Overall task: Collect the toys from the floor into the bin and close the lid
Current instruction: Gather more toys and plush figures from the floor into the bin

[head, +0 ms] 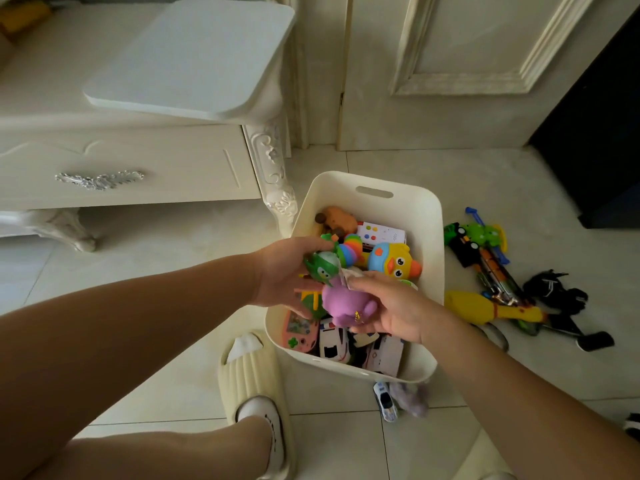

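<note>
A cream bin [429,237] stands on the floor, holding several toys, among them a yellow and blue duck [394,259] and a pink handheld game [299,332]. Over the bin, my left hand [285,271] grips a small green figure [323,266]. My right hand [391,308] holds a purple soft toy [346,303] from below. The two hands nearly touch. The white lid [194,60] lies on the cabinet at upper left. On the floor right of the bin lie a yellow rubber chicken [485,308], a toy gun [491,261] and a black toy [554,289].
A cream carved cabinet [131,168] stands left of the bin. A toy car [385,401] and a purple scrap [414,398] lie in front of the bin. My slippered foot [256,386] is at the bin's near left corner. A dark object [602,133] stands far right.
</note>
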The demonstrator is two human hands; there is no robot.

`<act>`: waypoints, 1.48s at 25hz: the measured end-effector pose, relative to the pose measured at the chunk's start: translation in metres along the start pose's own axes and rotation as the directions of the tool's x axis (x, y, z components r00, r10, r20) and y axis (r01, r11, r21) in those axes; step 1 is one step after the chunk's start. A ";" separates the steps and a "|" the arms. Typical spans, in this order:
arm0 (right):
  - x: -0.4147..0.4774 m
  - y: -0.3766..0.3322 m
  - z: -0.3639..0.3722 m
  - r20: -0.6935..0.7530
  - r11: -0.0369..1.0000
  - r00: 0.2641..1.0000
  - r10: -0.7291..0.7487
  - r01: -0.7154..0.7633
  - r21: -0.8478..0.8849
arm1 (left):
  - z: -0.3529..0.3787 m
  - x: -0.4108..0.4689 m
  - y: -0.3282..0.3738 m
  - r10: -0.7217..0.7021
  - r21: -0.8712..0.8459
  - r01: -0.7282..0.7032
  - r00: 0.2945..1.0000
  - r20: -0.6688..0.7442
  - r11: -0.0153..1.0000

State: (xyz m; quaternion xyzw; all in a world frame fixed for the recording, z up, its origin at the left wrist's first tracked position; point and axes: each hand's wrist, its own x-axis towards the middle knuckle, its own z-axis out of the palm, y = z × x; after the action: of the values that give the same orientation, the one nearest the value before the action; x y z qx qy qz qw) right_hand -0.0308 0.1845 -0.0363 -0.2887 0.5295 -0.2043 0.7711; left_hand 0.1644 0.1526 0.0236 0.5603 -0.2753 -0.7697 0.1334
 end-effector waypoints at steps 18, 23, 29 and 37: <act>0.000 -0.021 0.005 0.038 0.998 0.999 0.025 -0.022 -0.066 | 0.003 0.000 -0.002 0.101 0.372 -0.071 0.993 -0.062 0.926; -0.023 -0.018 -0.009 0.100 0.954 0.995 0.008 0.022 -0.299 | 0.025 0.012 -0.010 -0.084 0.498 0.000 0.986 0.146 0.867; -0.020 0.011 -0.004 -0.037 0.576 0.985 0.167 -0.128 -0.807 | 0.021 0.013 -0.016 -0.077 0.791 0.060 0.997 -0.017 0.609; -0.060 -0.018 -0.024 -0.297 0.797 0.903 -0.312 0.078 -0.599 | 0.068 -0.013 0.018 0.072 0.798 -0.060 0.997 0.021 0.600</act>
State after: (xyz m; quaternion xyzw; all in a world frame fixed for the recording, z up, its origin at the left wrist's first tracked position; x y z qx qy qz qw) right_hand -0.0752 0.2025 0.0112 -0.5157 0.6719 -0.1674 0.5046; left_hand 0.1034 0.1638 0.0593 0.5555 -0.6092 -0.5570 -0.1003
